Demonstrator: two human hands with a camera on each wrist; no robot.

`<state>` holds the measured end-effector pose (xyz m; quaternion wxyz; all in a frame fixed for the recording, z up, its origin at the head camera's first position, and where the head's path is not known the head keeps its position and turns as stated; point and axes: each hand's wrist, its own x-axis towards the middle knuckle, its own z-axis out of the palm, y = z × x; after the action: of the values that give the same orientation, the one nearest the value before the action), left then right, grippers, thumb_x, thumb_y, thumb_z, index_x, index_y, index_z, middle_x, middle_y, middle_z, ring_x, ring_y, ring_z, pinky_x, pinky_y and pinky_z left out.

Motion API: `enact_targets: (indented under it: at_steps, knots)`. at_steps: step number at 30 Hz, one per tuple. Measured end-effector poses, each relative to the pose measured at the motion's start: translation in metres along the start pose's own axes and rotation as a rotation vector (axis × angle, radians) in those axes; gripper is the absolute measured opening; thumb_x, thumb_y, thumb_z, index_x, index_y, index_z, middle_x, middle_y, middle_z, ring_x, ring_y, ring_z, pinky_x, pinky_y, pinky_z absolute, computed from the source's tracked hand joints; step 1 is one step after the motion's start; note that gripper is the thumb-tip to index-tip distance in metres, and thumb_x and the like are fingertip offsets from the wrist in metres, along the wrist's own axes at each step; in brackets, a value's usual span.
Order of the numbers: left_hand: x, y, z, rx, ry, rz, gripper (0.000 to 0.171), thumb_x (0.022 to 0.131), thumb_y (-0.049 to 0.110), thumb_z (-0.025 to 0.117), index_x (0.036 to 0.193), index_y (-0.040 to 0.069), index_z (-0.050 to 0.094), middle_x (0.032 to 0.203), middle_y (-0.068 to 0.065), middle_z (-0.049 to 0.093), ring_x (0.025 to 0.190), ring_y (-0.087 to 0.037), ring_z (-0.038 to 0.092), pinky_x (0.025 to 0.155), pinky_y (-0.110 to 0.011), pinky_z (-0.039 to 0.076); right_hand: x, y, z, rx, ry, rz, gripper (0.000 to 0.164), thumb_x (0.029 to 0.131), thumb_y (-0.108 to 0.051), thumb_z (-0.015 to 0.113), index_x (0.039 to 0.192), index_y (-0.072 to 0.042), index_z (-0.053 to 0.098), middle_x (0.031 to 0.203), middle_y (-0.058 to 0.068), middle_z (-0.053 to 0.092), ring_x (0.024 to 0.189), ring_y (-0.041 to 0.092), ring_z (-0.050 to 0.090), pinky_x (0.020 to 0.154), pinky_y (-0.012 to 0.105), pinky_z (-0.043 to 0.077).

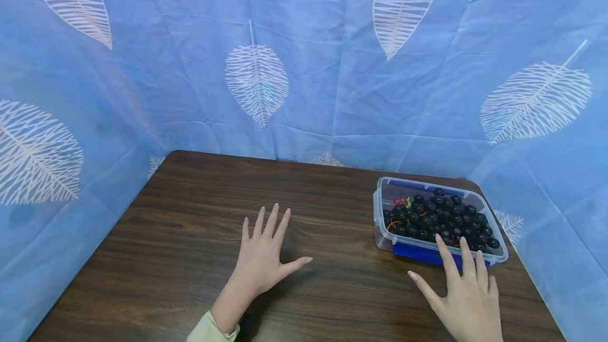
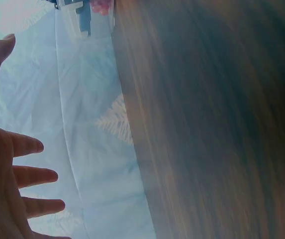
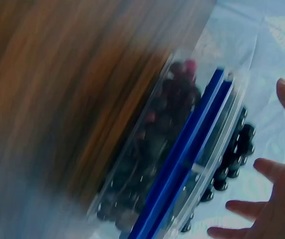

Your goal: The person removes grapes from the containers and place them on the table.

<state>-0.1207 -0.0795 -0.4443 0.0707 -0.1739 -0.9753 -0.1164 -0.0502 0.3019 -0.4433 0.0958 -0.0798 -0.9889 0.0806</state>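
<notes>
A clear plastic box [image 1: 386, 240] with blue clips stands on the right side of the table, filled with dark round grapes [image 1: 429, 212] and a few red ones at its left end. My right hand [image 1: 467, 300] is spread with straight fingers at the box's near side, its fingertips overlapping the near rim in the head view. In the right wrist view the fingers point toward the grapes [image 3: 222, 172] heaped above the rim. Over the middle of the table my left hand [image 1: 266, 257] is spread wide, thumb out to the right, holding nothing.
The dark brown wooden table [image 1: 199, 215] has rounded far corners. A blue cloth [image 1: 309, 94] printed with white leaves hangs behind it and along both sides. A pale sleeve [image 1: 214, 329] covers the left forearm.
</notes>
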Motion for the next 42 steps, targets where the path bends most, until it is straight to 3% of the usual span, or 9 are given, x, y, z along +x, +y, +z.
enact_targets:
  at_steps: [6,11,17,27,35,42]
  knots:
    - [0.016,0.013,0.004,-0.037,-0.044,0.061,0.108,0.092,0.084,0.053,0.170,0.017,0.022,0.174,-0.015,0.023,0.158,-0.043,0.028,0.121,-0.072,0.025,0.010,0.029,-0.008,0.020,0.059,-0.014,0.107,0.093,-0.066,0.071,0.171,-0.018,0.017,0.165,0.038,0.021,0.144,0.071,0.020,0.100,0.090,0.024]
    - [0.029,0.022,0.009,-0.022,-0.051,0.122,0.108,0.092,0.085,0.050,0.170,0.015,0.024,0.173,-0.014,0.028,0.158,-0.039,0.030,0.123,-0.068,0.026,0.019,0.054,-0.012,0.076,0.070,-0.039,0.106,0.097,-0.062,0.069,0.171,-0.012,0.012,0.166,0.042,0.011,0.146,0.072,0.011,0.112,0.084,0.015]
    - [0.044,0.035,0.015,-0.020,-0.074,0.168,0.107,0.093,0.085,0.047,0.170,0.015,0.023,0.174,-0.012,0.027,0.159,-0.035,0.029,0.126,-0.064,0.024,0.030,0.075,-0.013,0.128,0.012,-0.022,0.106,0.100,-0.058,0.067,0.170,-0.007,0.004,0.166,0.044,0.000,0.146,0.072,0.005,0.107,0.088,0.013]
    - [0.072,0.064,0.022,-0.042,-0.101,0.248,0.104,0.096,0.083,0.044,0.170,0.014,0.023,0.174,-0.010,0.025,0.160,-0.030,0.029,0.127,-0.057,0.026,0.050,0.102,-0.008,0.225,-0.005,-0.090,0.106,0.101,-0.045,0.070,0.167,0.003,0.004,0.162,0.048,0.002,0.141,0.075,0.013,0.106,0.088,0.014]
    - [0.097,0.088,0.027,-0.067,-0.122,0.308,0.100,0.098,0.081,0.043,0.170,0.016,0.022,0.174,-0.008,0.026,0.161,-0.026,0.027,0.130,-0.052,0.023,0.069,0.120,-0.005,0.258,-0.039,-0.101,0.109,0.102,-0.045,0.069,0.166,0.006,-0.002,0.163,0.048,-0.002,0.142,0.075,0.009,0.108,0.088,0.011]
    - [0.118,0.108,0.033,-0.050,-0.145,0.368,0.098,0.099,0.081,0.041,0.169,0.016,0.025,0.174,-0.005,0.028,0.161,-0.022,0.026,0.131,-0.047,0.022,0.079,0.127,-0.005,0.262,-0.133,-0.091,0.111,0.103,-0.049,0.065,0.165,0.006,-0.008,0.163,0.047,-0.007,0.143,0.075,0.004,0.103,0.090,0.014]
